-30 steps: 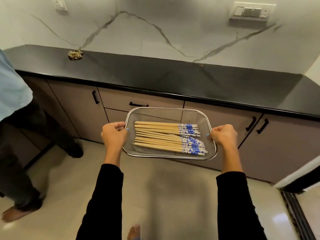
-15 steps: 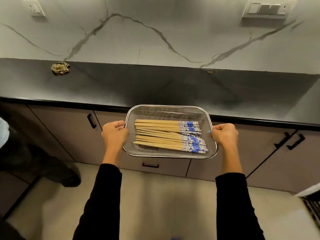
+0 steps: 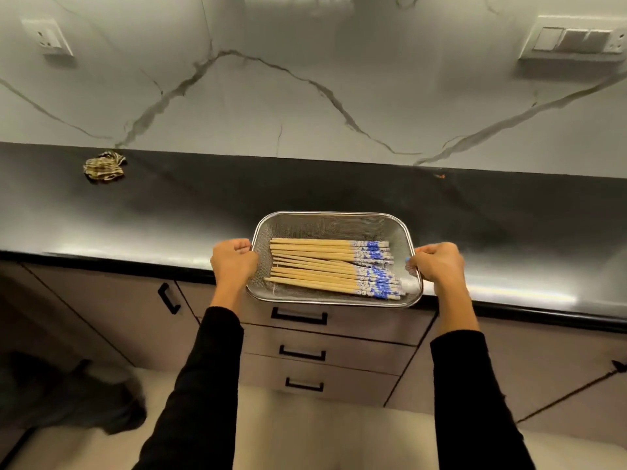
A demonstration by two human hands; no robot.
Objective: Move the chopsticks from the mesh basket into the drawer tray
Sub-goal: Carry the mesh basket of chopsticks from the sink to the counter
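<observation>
While both hands (image 3: 234,262) grip, mesh basket (image 3: 334,217), chopsticks (image 3: 325,268)

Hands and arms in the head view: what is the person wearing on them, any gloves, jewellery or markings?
Both arms wear long black sleeves that end short of the wrists. The left hand and right hand are bare: no gloves, rings, watch or bracelets visible. One right hand fingernail looks light blue.

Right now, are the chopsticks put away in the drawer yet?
Not yet. Done: nothing has been moved. In hand: the left hand and right hand grip the mesh basket at the black counter, all the chopsticks lying inside. Left: the drawers below look shut, so one needs opening, then the chopsticks go in.
</observation>
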